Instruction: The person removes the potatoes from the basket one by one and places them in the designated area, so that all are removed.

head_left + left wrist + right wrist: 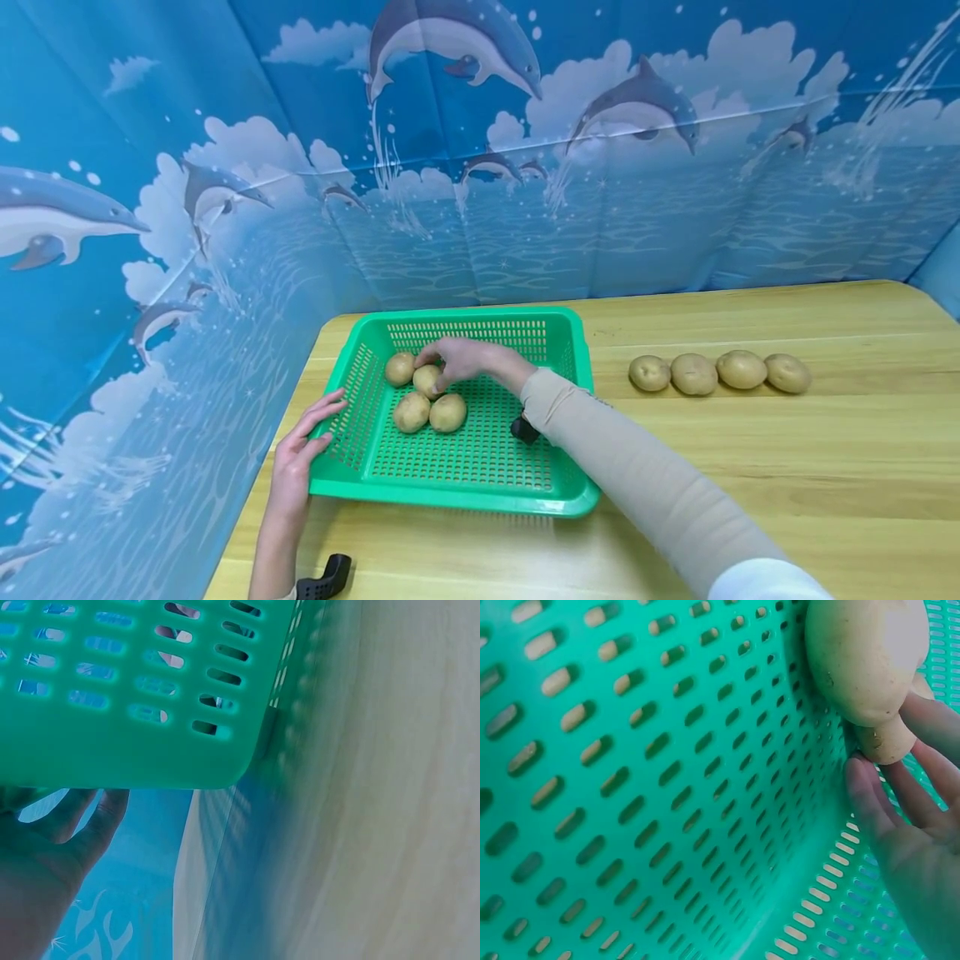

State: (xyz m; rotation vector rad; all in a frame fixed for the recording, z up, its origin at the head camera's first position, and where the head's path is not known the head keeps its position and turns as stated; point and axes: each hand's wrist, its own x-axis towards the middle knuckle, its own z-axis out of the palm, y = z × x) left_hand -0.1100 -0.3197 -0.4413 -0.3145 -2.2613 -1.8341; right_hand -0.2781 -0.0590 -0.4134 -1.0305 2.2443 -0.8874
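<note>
My right hand point(465, 360) reaches into the green plastic basket point(457, 506) and pinches a potato point(426, 381) between thumb and fingers. In the right wrist view, part of a potato point(885, 742) shows at the fingertips, behind a larger-looking potato point(866, 664). Close around the held one lie a potato point(399, 368) to its left and two more below it, a potato point(411, 412) and a potato point(447, 412). My left hand point(294, 454) rests against the basket's left rim with spread, fairly straight fingers, their tips over the edge.
A row of several potatoes point(693, 374) lies on the wooden table point(750, 475) right of the basket. Blue dolphin-print cloth point(480, 233) hangs behind and along the left. A black wrist device point(326, 579) shows at the left wrist, another black piece point(524, 429) under the right.
</note>
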